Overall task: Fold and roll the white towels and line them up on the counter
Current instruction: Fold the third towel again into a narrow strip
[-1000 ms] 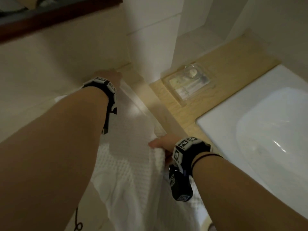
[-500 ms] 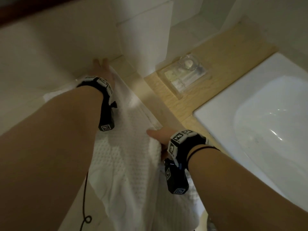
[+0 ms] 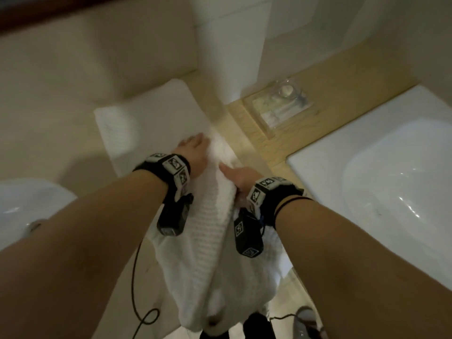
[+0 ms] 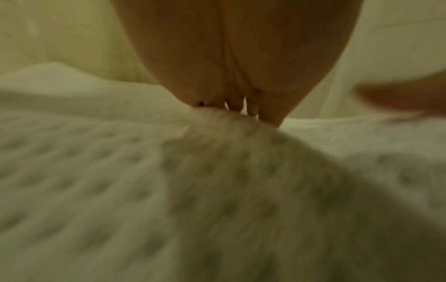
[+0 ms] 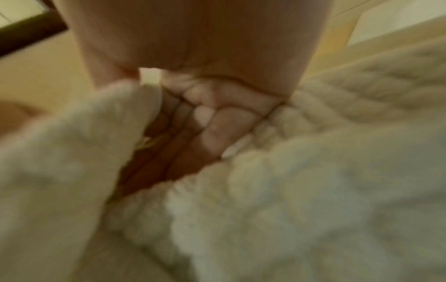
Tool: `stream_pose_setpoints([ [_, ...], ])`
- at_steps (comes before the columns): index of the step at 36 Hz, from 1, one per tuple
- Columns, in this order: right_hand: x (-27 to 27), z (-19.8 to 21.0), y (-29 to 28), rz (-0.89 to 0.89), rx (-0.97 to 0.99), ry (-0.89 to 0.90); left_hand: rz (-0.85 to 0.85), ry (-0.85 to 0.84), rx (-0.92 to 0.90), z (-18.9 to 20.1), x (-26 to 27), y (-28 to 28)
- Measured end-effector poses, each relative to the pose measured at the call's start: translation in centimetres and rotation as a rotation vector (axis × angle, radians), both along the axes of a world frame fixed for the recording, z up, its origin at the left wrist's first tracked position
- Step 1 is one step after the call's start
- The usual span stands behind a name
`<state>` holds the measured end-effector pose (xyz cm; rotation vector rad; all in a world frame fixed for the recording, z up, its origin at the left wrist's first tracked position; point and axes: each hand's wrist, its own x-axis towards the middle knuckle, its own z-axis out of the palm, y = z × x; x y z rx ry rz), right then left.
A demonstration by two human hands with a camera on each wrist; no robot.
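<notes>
A white waffle towel (image 3: pixel 151 118) lies lengthwise on the counter (image 3: pixel 249 143), and its near end hangs over the front edge. My left hand (image 3: pixel 193 152) rests flat on the towel's middle; the left wrist view shows its straight fingertips (image 4: pixel 229 106) pressing into the weave of the towel (image 4: pixel 169 190). Just to the right, my right hand (image 3: pixel 236 176) grips the towel's raised right-hand fold. In the right wrist view its fingers (image 5: pixel 212 122) curl under the fold of the towel (image 5: pixel 72 143). The two hands are close together.
A clear tray of toiletries (image 3: pixel 281 106) stands on the wooden counter at the back right. A white basin (image 3: pixel 391 179) lies to the right and another basin (image 3: pixel 29 206) at the left edge. A white wall pillar (image 3: pixel 230 45) rises behind the towel. A black cable (image 3: pixel 137 289) hangs by my left arm.
My left hand has drawn back from the towel's far end to its middle, close to my right hand. The right hand keeps its grip on the fold.
</notes>
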<state>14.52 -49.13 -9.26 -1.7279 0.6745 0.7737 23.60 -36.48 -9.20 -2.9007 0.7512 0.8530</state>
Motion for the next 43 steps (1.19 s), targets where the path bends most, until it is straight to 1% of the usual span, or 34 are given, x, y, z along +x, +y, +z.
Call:
stream_pose_setpoints([
  [1, -0.6, -0.2, -0.1, -0.035, 0.095, 0.008, -0.004, 0.014, 0.048, -0.4, -0.5, 0.3],
  [2, -1.1, -0.1, -0.1, -0.025, 0.164, 0.019, 0.004, 0.015, 0.076, -0.7, -0.8, 0.5],
  [3, -1.7, 0.3, -0.2, 0.039, 0.205, 0.023, 0.015, 0.009, 0.093, -0.9, -1.0, 0.4],
  [4, -2.1, 0.6, -0.3, 0.173, 0.186, 0.015, 0.025, 0.002, 0.104, -1.0, -0.9, 0.1],
  [6, -3.0, 1.3, -0.5, 0.376, 0.129, -0.012, 0.050, 0.005, 0.106, -1.1, -0.7, -0.6],
  [7, -3.1, 1.2, -0.9, 0.437, 0.093, -0.029, 0.060, 0.014, 0.104, -1.0, -0.5, -0.9],
  [8, -3.3, 1.1, -1.2, 0.456, 0.069, -0.050, 0.066, 0.025, 0.101, -0.9, -0.3, -1.0],
  [9, -3.5, 1.3, -1.6, 0.448, 0.077, -0.080, 0.068, 0.035, 0.102, -0.8, 0.0, -1.0],
  [10, -3.7, 1.3, -2.1, 0.405, 0.110, -0.082, 0.067, 0.044, 0.104, -0.7, 0.2, -1.0],
  [11, -4.1, 1.3, -2.6, 0.336, 0.171, -0.065, 0.064, 0.055, 0.105, -0.5, 0.4, -1.0],
  [13, -4.8, 1.1, -3.5, 0.145, 0.356, 0.009, 0.058, 0.071, 0.099, -0.2, 0.5, -1.0],
  [14, -5.2, 0.8, -3.8, 0.040, 0.387, 0.039, 0.058, 0.072, 0.092, 0.0, 0.5, -1.1],
  [15, -5.6, 0.9, -4.2, -0.037, 0.313, 0.064, 0.063, 0.075, 0.082, 0.2, 0.5, -1.2],
  [17, -6.5, 0.6, -5.1, -0.057, 0.028, 0.105, 0.071, 0.075, 0.054, 0.4, 0.6, -1.2],
  [19, -7.0, 1.0, -5.3, 0.126, -0.243, 0.059, 0.051, 0.039, 0.025, 0.4, 0.9, -1.1],
  [20, -7.4, 1.2, -5.2, 0.189, -0.325, 0.039, 0.029, 0.006, 0.005, 0.5, 1.0, -1.1],
  [21, -7.6, 1.2, -5.1, 0.231, -0.349, 0.030, 0.011, -0.031, -0.013, 0.5, 1.0, -1.2],
  [23, -7.9, 1.1, -4.5, 0.281, -0.376, 0.010, -0.040, -0.101, 0.056, 1.0, 0.9, -1.6],
  [25, -8.0, 0.7, -4.2, 0.315, -0.398, -0.014, -0.188, -0.202, 0.141, 1.5, 0.7, -2.6],
  [26, -7.9, 0.4, -4.3, 0.313, -0.402, -0.013, -0.259, -0.229, 0.143, 1.6, 0.7, -3.2],
  [28, -7.9, 0.0, -4.5, 0.290, -0.392, -0.021, -0.320, -0.229, 0.124, 1.5, 0.5, -4.2],
  [31, -8.0, -0.7, -4.7, 0.229, -0.383, -0.044, -0.275, -0.206, 0.106, 1.8, 0.3, -5.1],
  [36, -7.8, -1.1, -5.0, 0.213, -0.386, -0.038, -0.309, -0.203, 0.094, 2.1, 0.6, -6.5],
  [43, -7.3, -0.4, -5.4, 0.114, -0.306, -0.010, -0.253, -0.191, 0.094, 2.2, 0.8, -7.3],
])
